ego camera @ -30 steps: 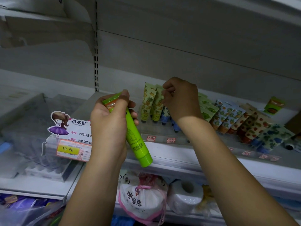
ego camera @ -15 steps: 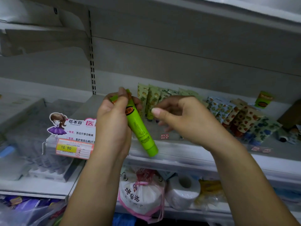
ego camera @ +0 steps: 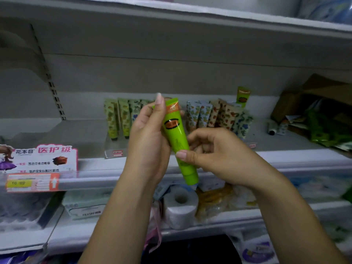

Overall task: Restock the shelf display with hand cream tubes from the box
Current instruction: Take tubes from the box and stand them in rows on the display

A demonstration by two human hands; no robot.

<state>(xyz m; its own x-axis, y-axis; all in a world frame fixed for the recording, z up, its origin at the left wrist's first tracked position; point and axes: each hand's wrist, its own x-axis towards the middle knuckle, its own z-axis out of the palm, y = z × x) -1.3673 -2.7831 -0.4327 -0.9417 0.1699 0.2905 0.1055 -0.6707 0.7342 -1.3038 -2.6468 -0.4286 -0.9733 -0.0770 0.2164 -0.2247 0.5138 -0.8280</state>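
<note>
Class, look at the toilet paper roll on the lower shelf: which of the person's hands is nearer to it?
Right. The right hand pinches the green tube low down, just above the toilet paper roll. The left hand grips the tube's upper part, higher and further left.

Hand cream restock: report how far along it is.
Done: patterned tubes stand in rows on the shelf. In hand: left hand holds a green tube, right hand pinching it. Left: shelving it; more packets show in the box.
</note>
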